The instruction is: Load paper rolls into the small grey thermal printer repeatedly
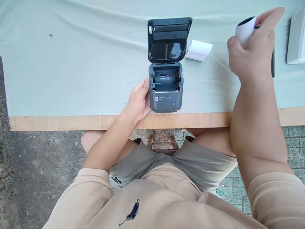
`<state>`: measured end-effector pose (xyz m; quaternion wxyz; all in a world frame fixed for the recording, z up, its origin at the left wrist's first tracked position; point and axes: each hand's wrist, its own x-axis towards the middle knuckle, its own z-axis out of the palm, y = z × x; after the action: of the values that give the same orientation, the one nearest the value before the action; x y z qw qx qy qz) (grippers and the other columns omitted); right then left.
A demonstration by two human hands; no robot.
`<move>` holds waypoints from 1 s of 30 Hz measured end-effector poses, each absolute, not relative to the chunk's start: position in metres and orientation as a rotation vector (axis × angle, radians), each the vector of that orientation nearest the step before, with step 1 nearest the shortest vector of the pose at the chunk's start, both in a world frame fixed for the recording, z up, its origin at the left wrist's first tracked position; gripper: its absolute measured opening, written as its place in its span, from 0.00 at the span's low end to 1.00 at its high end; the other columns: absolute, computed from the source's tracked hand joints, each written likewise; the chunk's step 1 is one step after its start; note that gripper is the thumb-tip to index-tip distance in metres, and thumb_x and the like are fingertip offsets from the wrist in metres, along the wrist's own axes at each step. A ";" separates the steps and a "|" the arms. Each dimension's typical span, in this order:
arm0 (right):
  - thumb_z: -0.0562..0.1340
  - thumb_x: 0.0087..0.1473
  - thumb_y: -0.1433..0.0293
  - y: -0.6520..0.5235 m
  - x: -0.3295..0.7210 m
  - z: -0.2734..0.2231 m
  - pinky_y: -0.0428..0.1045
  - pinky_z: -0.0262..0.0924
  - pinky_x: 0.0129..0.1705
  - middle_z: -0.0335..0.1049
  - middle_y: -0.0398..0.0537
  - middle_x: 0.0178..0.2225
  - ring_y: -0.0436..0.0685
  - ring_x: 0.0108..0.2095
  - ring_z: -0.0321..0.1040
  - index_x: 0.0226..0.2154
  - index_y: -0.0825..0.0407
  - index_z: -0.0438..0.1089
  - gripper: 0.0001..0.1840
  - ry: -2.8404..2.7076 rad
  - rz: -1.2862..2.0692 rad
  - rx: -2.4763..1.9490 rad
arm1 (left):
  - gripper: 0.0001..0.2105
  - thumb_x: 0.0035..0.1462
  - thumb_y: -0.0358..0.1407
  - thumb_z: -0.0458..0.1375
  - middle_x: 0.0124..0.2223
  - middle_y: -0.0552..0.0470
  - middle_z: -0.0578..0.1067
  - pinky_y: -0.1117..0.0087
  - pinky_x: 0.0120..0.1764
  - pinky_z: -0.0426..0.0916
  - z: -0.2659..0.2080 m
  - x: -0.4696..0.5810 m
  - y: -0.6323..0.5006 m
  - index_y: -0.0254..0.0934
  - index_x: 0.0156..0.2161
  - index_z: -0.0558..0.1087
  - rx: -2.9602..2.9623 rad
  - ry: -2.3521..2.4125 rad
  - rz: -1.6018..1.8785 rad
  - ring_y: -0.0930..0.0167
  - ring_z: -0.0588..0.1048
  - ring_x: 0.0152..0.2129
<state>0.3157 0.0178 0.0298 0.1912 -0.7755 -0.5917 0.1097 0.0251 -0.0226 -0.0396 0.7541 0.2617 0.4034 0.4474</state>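
A dark grey portable label printer (166, 100) is near the table's front edge, its lid (169, 39) swung up and its paper bay bare inside. My left hand (140, 98) grips the printer's left side, thumb along the edge and the other fingers hidden behind it. At the upper right, my right hand (256, 47) is closed around a white paper roll (245, 31) with a dark hollow core. Another white paper roll (199, 51) lies on the cloth just right of the raised lid, its loose end showing.
A pale green cloth (83, 63) covers the table, with a bare wooden strip (59, 122) along the front. A white box-like object (296, 38) stands at the right edge. Partly behind my right hand lies a dark flat object (273, 63). My legs are under the table.
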 end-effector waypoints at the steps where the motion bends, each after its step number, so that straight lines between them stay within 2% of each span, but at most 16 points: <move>1: 0.59 0.61 0.74 0.016 0.313 0.032 0.60 0.60 0.52 0.71 0.62 0.59 0.64 0.51 0.69 0.60 0.47 0.59 0.26 -1.685 0.242 -2.250 | 0.14 0.74 0.44 0.57 0.43 0.51 0.87 0.65 0.53 0.84 -0.039 0.025 -0.023 0.38 0.43 0.79 0.571 0.894 0.976 0.65 0.87 0.50; 3: 0.62 0.62 0.74 0.014 0.308 0.034 0.62 0.61 0.58 0.70 0.63 0.64 0.68 0.61 0.69 0.65 0.51 0.64 0.29 -1.691 0.170 -2.384 | 0.14 0.73 0.45 0.57 0.45 0.50 0.87 0.62 0.56 0.83 -0.040 0.025 -0.023 0.39 0.44 0.79 0.569 0.918 0.973 0.63 0.85 0.54; 5: 0.64 0.63 0.72 0.015 0.306 0.034 0.64 0.62 0.62 0.67 0.62 0.67 0.71 0.65 0.67 0.67 0.50 0.68 0.30 -1.729 0.173 -2.455 | 0.14 0.73 0.46 0.58 0.47 0.49 0.87 0.59 0.59 0.82 -0.040 0.025 -0.022 0.38 0.45 0.79 0.567 0.929 0.970 0.61 0.84 0.56; 9: 0.65 0.64 0.66 0.019 0.311 0.027 0.66 0.62 0.61 0.68 0.56 0.67 0.72 0.63 0.69 0.65 0.41 0.74 0.27 -1.761 0.282 -2.436 | 0.13 0.74 0.44 0.57 0.46 0.50 0.86 0.60 0.58 0.82 -0.041 0.025 -0.022 0.38 0.44 0.79 0.553 0.939 0.984 0.62 0.84 0.56; 13: 0.67 0.64 0.67 0.020 0.311 0.024 0.68 0.62 0.61 0.70 0.59 0.65 0.72 0.63 0.68 0.64 0.42 0.75 0.27 -1.778 0.327 -2.486 | 0.12 0.75 0.40 0.55 0.43 0.53 0.86 0.65 0.53 0.84 -0.040 0.025 -0.022 0.38 0.43 0.79 0.538 0.926 0.995 0.65 0.86 0.52; 17: 0.71 0.61 0.66 0.015 0.303 0.037 0.66 0.60 0.66 0.63 0.63 0.69 0.73 0.68 0.63 0.72 0.44 0.66 0.39 -1.785 0.321 -2.514 | 0.14 0.76 0.39 0.53 0.42 0.53 0.86 0.65 0.52 0.84 -0.038 0.026 -0.022 0.38 0.42 0.80 0.531 0.920 0.987 0.66 0.86 0.52; 21: 0.81 0.48 0.62 0.007 0.296 0.052 0.71 0.48 0.71 0.47 0.70 0.76 0.84 0.75 0.46 0.76 0.48 0.56 0.60 -1.855 0.231 -2.478 | 0.16 0.77 0.39 0.51 0.39 0.53 0.86 0.65 0.50 0.84 -0.037 0.027 -0.022 0.39 0.41 0.80 0.527 0.909 0.977 0.67 0.87 0.48; 23: 0.78 0.51 0.59 0.006 0.293 0.053 0.72 0.45 0.71 0.46 0.69 0.77 0.82 0.77 0.43 0.76 0.47 0.56 0.57 -1.930 0.162 -2.380 | 0.16 0.77 0.39 0.51 0.39 0.53 0.86 0.66 0.48 0.84 -0.037 0.027 -0.022 0.38 0.42 0.80 0.528 0.908 0.976 0.67 0.87 0.45; 26: 0.69 0.59 0.57 0.010 0.288 0.044 0.70 0.44 0.72 0.54 0.61 0.76 0.76 0.77 0.44 0.73 0.47 0.63 0.43 -2.085 0.100 -2.195 | 0.17 0.77 0.38 0.51 0.38 0.54 0.86 0.70 0.43 0.84 -0.035 0.027 -0.022 0.38 0.41 0.80 0.516 0.893 0.981 0.70 0.87 0.39; 28: 0.65 0.62 0.60 0.015 0.283 0.033 0.71 0.41 0.73 0.63 0.59 0.72 0.73 0.78 0.45 0.72 0.47 0.64 0.37 -2.180 0.113 -2.131 | 0.18 0.77 0.36 0.49 0.37 0.55 0.86 0.72 0.39 0.84 -0.034 0.027 -0.022 0.37 0.39 0.81 0.497 0.873 0.987 0.73 0.87 0.34; 30: 0.62 0.63 0.68 0.020 0.277 0.022 0.74 0.41 0.73 0.72 0.61 0.65 0.71 0.76 0.51 0.70 0.50 0.65 0.33 -2.222 0.070 -2.149 | 0.20 0.78 0.35 0.48 0.35 0.55 0.86 0.73 0.38 0.83 -0.033 0.028 -0.022 0.36 0.38 0.81 0.493 0.860 0.992 0.74 0.86 0.31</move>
<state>0.2769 0.0199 0.0218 0.0248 -0.6947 -0.7185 0.0226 0.0276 -0.0218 -0.0331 0.7641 0.2268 0.3954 0.4564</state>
